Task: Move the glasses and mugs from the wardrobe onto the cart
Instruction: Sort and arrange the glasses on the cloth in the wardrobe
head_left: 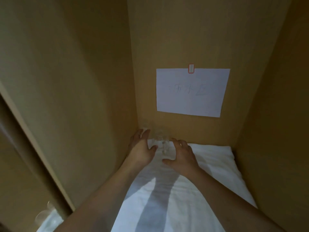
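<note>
Clear glasses (161,142) stand blurred in the far left corner of the wardrobe (184,39), on a white cloth (209,158). My left hand (142,149) reaches in on their left, fingers spread and relaxed, close to or touching one glass. My right hand (181,156) is on their right, fingers loosely curved toward them, thumb near the bottom of a glass. I cannot tell whether either hand holds a glass. More clear glasses (46,215) show at the bottom left, outside the wardrobe.
A white paper sheet (192,92) with faint writing is taped to the back wall. The wardrobe's side walls close in on left and right. A dark door frame (33,158) runs diagonally at the left.
</note>
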`<move>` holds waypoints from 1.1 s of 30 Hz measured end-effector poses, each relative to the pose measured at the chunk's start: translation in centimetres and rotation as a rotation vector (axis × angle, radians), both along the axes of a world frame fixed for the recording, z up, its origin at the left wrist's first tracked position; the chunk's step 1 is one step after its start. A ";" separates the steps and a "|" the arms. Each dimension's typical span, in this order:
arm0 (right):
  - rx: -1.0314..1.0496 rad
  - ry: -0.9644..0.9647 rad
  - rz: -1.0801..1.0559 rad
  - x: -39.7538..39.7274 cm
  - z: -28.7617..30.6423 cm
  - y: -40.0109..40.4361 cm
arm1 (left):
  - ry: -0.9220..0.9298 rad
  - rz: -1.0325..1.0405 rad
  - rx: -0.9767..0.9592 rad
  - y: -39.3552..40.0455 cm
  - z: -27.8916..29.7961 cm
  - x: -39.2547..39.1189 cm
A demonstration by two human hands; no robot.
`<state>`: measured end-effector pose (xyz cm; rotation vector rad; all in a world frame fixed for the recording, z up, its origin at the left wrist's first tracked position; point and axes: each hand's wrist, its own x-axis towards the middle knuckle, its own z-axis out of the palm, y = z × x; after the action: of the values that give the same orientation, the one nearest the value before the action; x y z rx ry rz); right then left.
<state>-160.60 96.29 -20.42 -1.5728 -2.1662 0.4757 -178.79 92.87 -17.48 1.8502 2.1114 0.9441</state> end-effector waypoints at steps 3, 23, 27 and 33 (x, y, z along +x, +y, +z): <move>-0.013 -0.013 0.007 0.5 -0.2 -1.3 | 0.020 0.003 -0.015 -2.4 0.0 0.7; -0.060 0.012 -0.010 -1.6 -1.2 -11.7 | 0.137 -0.037 -0.028 -12.6 -1.7 -1.2; -0.062 0.016 -0.041 -3.8 -1.7 -15.0 | 0.125 -0.086 -0.048 -15.5 -2.8 -3.1; -0.099 0.011 -0.065 -7.3 -3.4 -21.0 | 0.046 -0.113 -0.040 -20.5 -5.6 -6.2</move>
<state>-167.94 75.32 -23.80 -1.6834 -2.1054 0.5774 -184.96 72.39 -23.13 1.9655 2.0116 0.8353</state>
